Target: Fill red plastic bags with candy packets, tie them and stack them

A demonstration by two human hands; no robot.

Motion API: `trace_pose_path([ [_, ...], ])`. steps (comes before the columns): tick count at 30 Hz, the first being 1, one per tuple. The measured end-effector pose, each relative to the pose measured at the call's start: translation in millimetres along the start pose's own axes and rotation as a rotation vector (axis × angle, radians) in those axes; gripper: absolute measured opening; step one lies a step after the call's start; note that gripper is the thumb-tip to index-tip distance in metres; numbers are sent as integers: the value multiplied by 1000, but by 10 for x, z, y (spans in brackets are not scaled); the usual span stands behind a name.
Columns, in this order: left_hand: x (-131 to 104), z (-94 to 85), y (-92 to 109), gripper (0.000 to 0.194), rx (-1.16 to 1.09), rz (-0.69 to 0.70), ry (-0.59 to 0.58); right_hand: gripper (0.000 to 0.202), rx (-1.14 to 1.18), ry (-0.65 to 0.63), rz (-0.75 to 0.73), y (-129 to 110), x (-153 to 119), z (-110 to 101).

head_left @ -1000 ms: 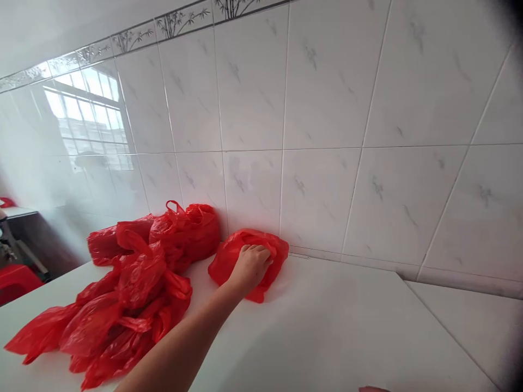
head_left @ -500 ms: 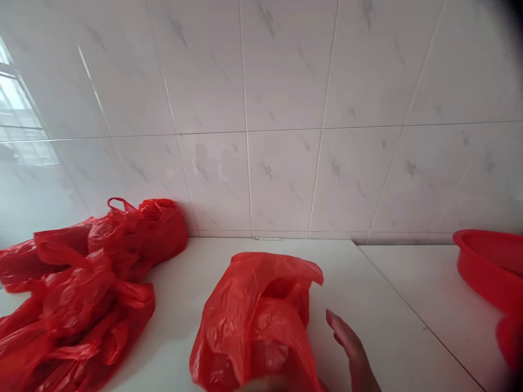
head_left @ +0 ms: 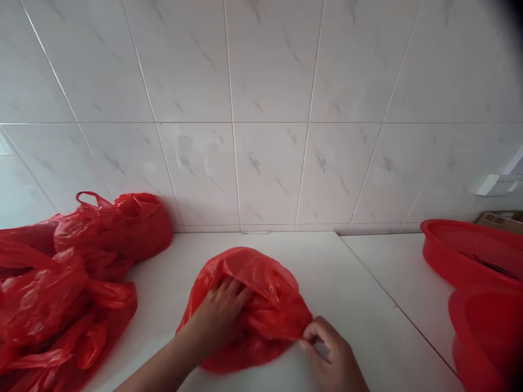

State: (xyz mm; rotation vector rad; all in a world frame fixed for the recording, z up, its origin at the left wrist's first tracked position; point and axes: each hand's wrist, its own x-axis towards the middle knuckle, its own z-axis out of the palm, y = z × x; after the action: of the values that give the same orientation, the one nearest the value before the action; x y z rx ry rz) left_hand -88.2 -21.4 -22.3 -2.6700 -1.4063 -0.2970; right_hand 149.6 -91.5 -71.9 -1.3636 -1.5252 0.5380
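A red plastic bag (head_left: 261, 267) lies crumpled on the white tabletop in front of me, its mouth facing me. My left hand (head_left: 226, 302) reaches into this mouth with fingers stretched out and a little apart. Its fingertips are hidden in the folds. At the bag's right end, my right hand (head_left: 327, 345) pinches the edge of the plastic between thumb and forefinger. What the bag may contain cannot be made out.
Several filled red plastic bags (head_left: 102, 239) are heaped at the left against the tiled wall (head_left: 269, 174). On the right stand a red basket (head_left: 441, 256) and a red basin (head_left: 469, 332). A cardboard box (head_left: 502, 219) sits behind them. A seam crosses the white tabletop (head_left: 359, 305).
My left hand has come into view and gone into the bag's mouth. My right hand, free before, has taken hold of the bag's edge. The bag is spread wider. My view has turned right.
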Motion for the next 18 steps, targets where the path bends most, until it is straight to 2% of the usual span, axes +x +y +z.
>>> trace_pose_path([
  [3,249,72,-406,68,97,-78,75,29,92,192,229,70,97,-276],
  [6,455,43,-811,57,128,-177,147,33,133,316,399,135,186,-527],
  [8,527,-24,-946,56,133,-212,195,32,172,350,461,157,218,-623],
  [9,540,-63,-945,56,128,-204,221,31,197,355,471,160,226,-646],
  [11,524,-132,-793,54,64,-151,290,30,247,348,464,149,229,-647],
  [14,454,-185,-280,41,-259,-123,394,29,273,316,450,118,216,-591],
  [15,441,-193,-76,40,-435,-133,376,29,264,306,445,108,206,-571],
  [18,482,-219,452,50,-1133,-206,146,29,228,248,377,83,173,-536],
])
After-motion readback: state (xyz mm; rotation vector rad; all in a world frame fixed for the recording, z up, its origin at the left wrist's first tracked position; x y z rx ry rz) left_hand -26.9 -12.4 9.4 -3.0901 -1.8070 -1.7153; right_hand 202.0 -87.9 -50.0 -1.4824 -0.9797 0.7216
